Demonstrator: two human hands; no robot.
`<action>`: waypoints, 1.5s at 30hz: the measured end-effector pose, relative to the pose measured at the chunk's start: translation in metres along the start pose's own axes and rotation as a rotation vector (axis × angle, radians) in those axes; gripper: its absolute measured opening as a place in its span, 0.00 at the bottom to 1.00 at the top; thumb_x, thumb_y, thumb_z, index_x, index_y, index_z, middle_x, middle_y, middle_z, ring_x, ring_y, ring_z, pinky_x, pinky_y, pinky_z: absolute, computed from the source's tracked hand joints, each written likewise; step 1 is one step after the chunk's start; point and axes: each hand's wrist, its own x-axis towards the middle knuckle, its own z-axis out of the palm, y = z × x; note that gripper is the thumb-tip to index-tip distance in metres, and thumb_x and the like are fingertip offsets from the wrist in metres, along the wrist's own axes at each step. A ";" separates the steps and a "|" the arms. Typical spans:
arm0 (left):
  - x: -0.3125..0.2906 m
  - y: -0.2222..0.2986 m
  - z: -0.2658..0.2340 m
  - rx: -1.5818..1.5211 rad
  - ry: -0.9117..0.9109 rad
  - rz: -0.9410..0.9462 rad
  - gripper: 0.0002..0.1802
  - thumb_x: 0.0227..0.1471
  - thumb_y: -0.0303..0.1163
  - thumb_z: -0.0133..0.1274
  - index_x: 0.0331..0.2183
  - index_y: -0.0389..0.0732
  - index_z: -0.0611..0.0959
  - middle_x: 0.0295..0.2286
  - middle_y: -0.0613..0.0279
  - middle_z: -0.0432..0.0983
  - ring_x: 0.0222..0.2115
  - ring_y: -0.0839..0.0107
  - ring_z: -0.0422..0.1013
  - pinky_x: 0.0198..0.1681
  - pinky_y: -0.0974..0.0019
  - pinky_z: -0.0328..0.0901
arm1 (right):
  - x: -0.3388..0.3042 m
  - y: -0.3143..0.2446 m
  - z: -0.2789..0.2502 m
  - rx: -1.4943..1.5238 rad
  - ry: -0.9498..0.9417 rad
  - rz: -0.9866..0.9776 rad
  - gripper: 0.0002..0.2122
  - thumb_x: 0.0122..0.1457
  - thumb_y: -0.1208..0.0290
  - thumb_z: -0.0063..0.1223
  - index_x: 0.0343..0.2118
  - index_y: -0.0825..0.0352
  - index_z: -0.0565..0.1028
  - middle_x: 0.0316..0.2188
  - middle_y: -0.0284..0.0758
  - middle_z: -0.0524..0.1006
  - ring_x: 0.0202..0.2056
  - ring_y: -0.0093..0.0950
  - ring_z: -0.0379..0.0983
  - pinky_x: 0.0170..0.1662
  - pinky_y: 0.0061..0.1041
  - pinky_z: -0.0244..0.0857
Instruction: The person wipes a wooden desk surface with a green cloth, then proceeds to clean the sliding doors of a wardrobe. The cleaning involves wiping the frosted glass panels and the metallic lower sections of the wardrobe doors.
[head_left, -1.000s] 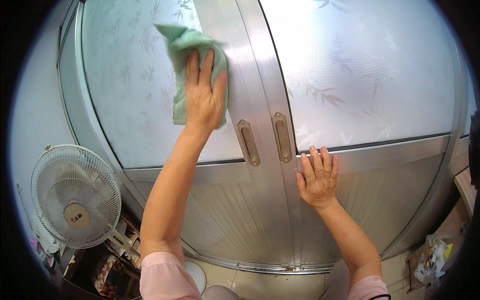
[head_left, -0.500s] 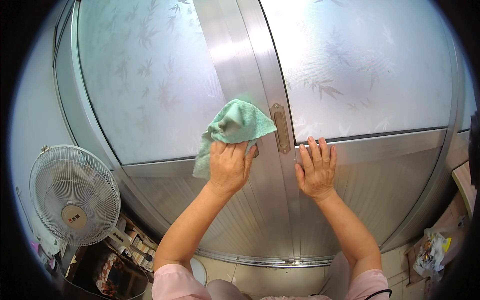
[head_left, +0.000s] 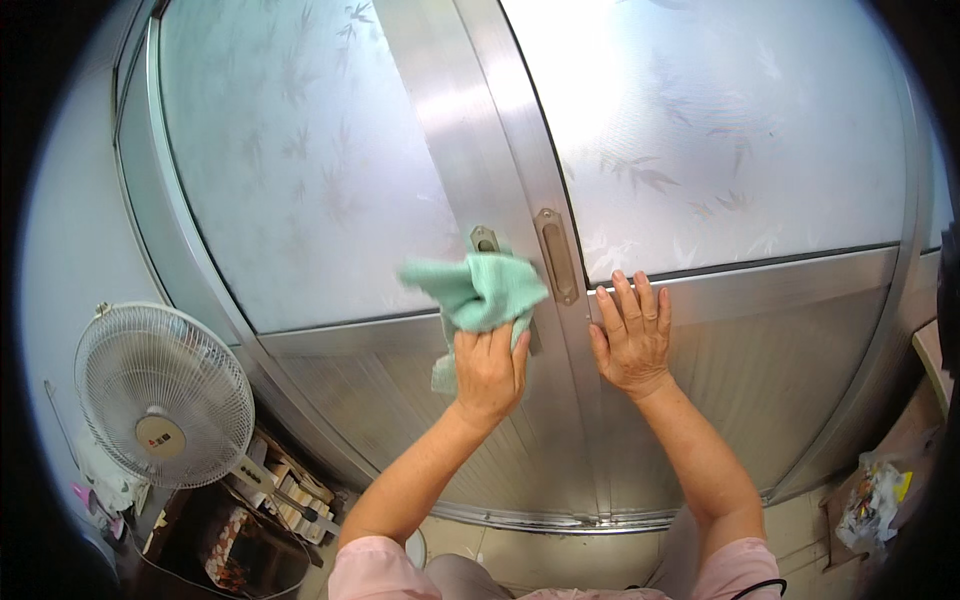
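My left hand point(head_left: 488, 376) is closed on a mint-green cloth point(head_left: 490, 290), its fingers partly hidden beneath the folds. The cloth lies against the metal upright of the left sliding door point(head_left: 455, 130), just under a recessed door pull point(head_left: 484, 238) whose lower part it covers. On the right door's upright is a second, longer pull point(head_left: 556, 256), close to the cloth's right edge. With fingers spread, my right hand point(head_left: 634, 335) rests flat on the horizontal metal rail point(head_left: 770, 288) below the right frosted pane point(head_left: 740, 130). It holds nothing.
A white caged fan point(head_left: 165, 395) stands at the left, near the doors. Below it are a dark bin-like container point(head_left: 190, 540) and stacked books or papers point(head_left: 300, 500). At the lower right a clear plastic bag point(head_left: 872, 505) hangs by a wooden piece of furniture. The metal door track point(head_left: 560, 522) crosses the tiled floor.
My left hand has moved down and to the right with the cloth, uncovering the top of the left door's pull. My right hand has stayed on the rail.
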 end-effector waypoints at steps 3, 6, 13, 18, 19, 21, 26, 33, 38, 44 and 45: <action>0.001 -0.013 -0.002 -0.008 -0.022 -0.111 0.14 0.56 0.26 0.48 0.44 0.31 0.76 0.43 0.42 0.72 0.47 0.43 0.64 0.50 0.49 0.57 | -0.001 -0.002 0.002 0.007 0.008 0.006 0.22 0.58 0.62 0.48 0.55 0.62 0.68 0.59 0.39 0.64 0.63 0.40 0.54 0.67 0.46 0.34; 0.015 -0.018 0.003 -0.077 -0.020 -0.151 0.14 0.57 0.25 0.47 0.44 0.30 0.76 0.39 0.42 0.72 0.42 0.45 0.66 0.48 0.50 0.59 | 0.000 -0.002 0.005 0.003 0.009 0.000 0.23 0.57 0.62 0.49 0.56 0.61 0.68 0.59 0.39 0.64 0.63 0.40 0.54 0.67 0.46 0.34; -0.019 0.006 -0.007 -0.248 0.024 -0.190 0.19 0.53 0.26 0.52 0.47 0.29 0.76 0.43 0.45 0.74 0.45 0.50 0.66 0.50 0.52 0.57 | -0.002 0.001 0.005 0.015 -0.004 0.015 0.23 0.57 0.62 0.49 0.56 0.61 0.68 0.60 0.39 0.64 0.63 0.39 0.54 0.67 0.45 0.34; 0.040 0.029 0.006 -0.197 -0.062 -0.139 0.17 0.53 0.23 0.51 0.46 0.30 0.76 0.40 0.45 0.74 0.43 0.47 0.67 0.49 0.54 0.58 | -0.004 0.002 0.007 0.015 -0.001 0.013 0.23 0.56 0.62 0.50 0.56 0.60 0.68 0.60 0.38 0.64 0.63 0.39 0.54 0.67 0.45 0.34; 0.043 0.028 0.014 -0.150 -0.061 -0.095 0.19 0.51 0.25 0.54 0.46 0.30 0.76 0.41 0.43 0.73 0.44 0.46 0.67 0.49 0.53 0.59 | -0.004 0.001 0.008 0.009 -0.002 0.011 0.24 0.56 0.62 0.50 0.56 0.60 0.68 0.60 0.38 0.64 0.63 0.39 0.54 0.67 0.45 0.34; 0.026 0.032 0.023 -0.117 -0.053 0.000 0.21 0.49 0.27 0.56 0.47 0.31 0.76 0.44 0.43 0.72 0.47 0.45 0.66 0.51 0.50 0.58 | -0.007 0.002 0.013 0.016 -0.006 0.011 0.24 0.55 0.62 0.51 0.56 0.60 0.67 0.60 0.38 0.64 0.63 0.39 0.55 0.66 0.45 0.34; 0.024 0.015 0.022 0.023 -0.108 0.068 0.25 0.52 0.35 0.53 0.51 0.36 0.75 0.53 0.40 0.65 0.56 0.42 0.57 0.57 0.44 0.51 | -0.004 0.004 0.009 0.010 0.003 0.015 0.24 0.55 0.61 0.51 0.56 0.60 0.68 0.59 0.38 0.65 0.63 0.39 0.55 0.66 0.45 0.34; 0.162 -0.070 0.008 0.119 0.223 0.020 0.27 0.57 0.39 0.46 0.57 0.41 0.70 0.59 0.46 0.57 0.61 0.42 0.48 0.62 0.46 0.44 | -0.004 0.000 0.013 0.012 0.009 0.004 0.23 0.56 0.60 0.50 0.55 0.61 0.69 0.59 0.39 0.65 0.64 0.39 0.53 0.67 0.46 0.33; 0.065 -0.041 0.026 -0.068 0.027 0.185 0.29 0.44 0.32 0.56 0.51 0.37 0.75 0.54 0.39 0.64 0.58 0.38 0.55 0.61 0.41 0.48 | -0.007 0.009 0.011 0.005 0.004 0.007 0.22 0.56 0.62 0.50 0.54 0.61 0.70 0.59 0.40 0.65 0.63 0.41 0.55 0.66 0.46 0.35; 0.029 -0.120 0.008 0.148 0.022 0.155 0.27 0.46 0.28 0.55 0.51 0.38 0.75 0.51 0.41 0.67 0.54 0.38 0.61 0.60 0.45 0.53 | -0.006 0.006 0.012 0.017 0.016 -0.004 0.22 0.57 0.62 0.48 0.54 0.62 0.68 0.59 0.41 0.65 0.62 0.42 0.55 0.65 0.46 0.36; 0.057 -0.145 0.007 0.186 0.109 0.013 0.27 0.47 0.28 0.55 0.52 0.38 0.74 0.50 0.42 0.68 0.51 0.38 0.63 0.59 0.47 0.55 | -0.007 0.007 0.013 0.006 0.017 -0.008 0.22 0.58 0.62 0.48 0.55 0.62 0.68 0.59 0.41 0.65 0.62 0.42 0.55 0.66 0.47 0.36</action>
